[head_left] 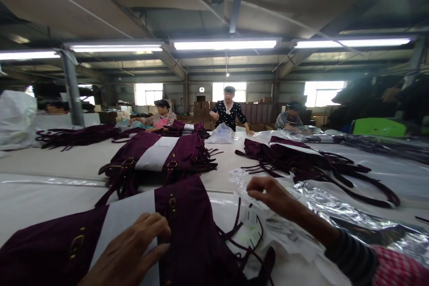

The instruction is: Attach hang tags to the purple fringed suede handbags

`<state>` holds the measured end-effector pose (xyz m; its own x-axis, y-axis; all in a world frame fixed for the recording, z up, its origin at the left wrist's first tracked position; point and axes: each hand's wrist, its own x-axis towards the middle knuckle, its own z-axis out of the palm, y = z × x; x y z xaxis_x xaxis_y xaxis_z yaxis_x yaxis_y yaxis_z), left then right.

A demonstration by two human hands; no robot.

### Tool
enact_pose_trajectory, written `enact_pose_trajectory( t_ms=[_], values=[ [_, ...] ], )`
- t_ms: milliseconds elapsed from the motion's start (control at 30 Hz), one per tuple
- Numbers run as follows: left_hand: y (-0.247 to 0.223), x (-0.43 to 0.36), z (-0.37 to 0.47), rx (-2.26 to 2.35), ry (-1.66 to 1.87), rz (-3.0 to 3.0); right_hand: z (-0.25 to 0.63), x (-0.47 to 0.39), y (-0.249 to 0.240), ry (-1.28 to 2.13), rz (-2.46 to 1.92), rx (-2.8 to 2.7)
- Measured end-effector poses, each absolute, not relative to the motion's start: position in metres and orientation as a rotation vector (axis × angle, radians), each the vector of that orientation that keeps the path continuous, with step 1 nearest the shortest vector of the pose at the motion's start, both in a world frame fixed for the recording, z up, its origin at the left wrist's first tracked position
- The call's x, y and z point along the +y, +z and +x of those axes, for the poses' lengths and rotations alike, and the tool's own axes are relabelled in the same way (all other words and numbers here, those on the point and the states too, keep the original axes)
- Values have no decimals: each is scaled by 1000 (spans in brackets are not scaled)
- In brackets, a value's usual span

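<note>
A dark purple bag point(187, 223) lies in front of the person, on the near side of the white worktop point(83, 161). A white paper band point(132, 205) goes across it, and on each side of this band there is one gold-coloured buckle point(172, 202).

The left hand point(134, 243) rests on the bag, over the paper band, with its fingertips near the band's right edge. Its grip is loose: the fingers are a little bent, the thumb stands apart from them, and nothing is clamped between.

The right hand point(266, 190) is raised to the right of the bag and does not touch it. Its fingers are curled toward the thumb; whether this grip is fully together, or has something thin inside, I cannot tell. Just beside it is some clear plastic point(237, 176). Below the hand, among the thin purple straps point(231, 234), lies a paper label point(253, 228) with green print. Silvery plastic point(362, 214) spreads to the right, beyond the striped cuff point(350, 250).

Behind the near bag is a stack of similar purple bags point(187, 154), also with a white band, and another pile point(278, 154) lies farther right. Across the worktop, a co-worker in a dotted top point(231, 114) stands near a whitish plastic bag point(221, 135).
</note>
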<state>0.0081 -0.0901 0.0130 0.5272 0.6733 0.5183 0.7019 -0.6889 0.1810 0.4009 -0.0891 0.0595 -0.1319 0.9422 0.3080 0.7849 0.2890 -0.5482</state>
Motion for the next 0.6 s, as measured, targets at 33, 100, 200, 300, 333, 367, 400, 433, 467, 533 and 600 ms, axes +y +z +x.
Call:
enact_pose_trajectory(
  t_ms=[33,100,200,300,333,367,400,433,467,533,600],
  values=[
    [15,-83,11,-1195,-863,-2678,412,-70,62,309,-1584,-1973],
    [17,-66,19,-1144,-794,-2649,426,-32,61,268,-1658,-1983],
    [3,-41,25,-1037,-752,-2571,429,10,45,235,-1793,-1990],
    [-30,-21,20,-939,-756,-2428,424,34,21,251,-1914,-2033],
    [-42,-17,17,-916,-755,-2378,424,38,14,264,-1951,-2053],
    [-53,-13,15,-898,-748,-2338,425,40,8,275,-1988,-2073],
    [-61,-11,13,-882,-743,-2306,428,41,3,280,-2026,-2091],
    [-68,-8,12,-867,-745,-2281,433,42,1,282,-2063,-2107],
    [-73,-6,11,-851,-749,-2264,439,42,0,285,-2098,-2124],
    [-80,0,9,-815,-776,-2241,453,45,3,320,-2149,-2168],
    [-85,7,9,-757,-821,-2216,463,55,11,389,-2168,-2217]
  ],
)
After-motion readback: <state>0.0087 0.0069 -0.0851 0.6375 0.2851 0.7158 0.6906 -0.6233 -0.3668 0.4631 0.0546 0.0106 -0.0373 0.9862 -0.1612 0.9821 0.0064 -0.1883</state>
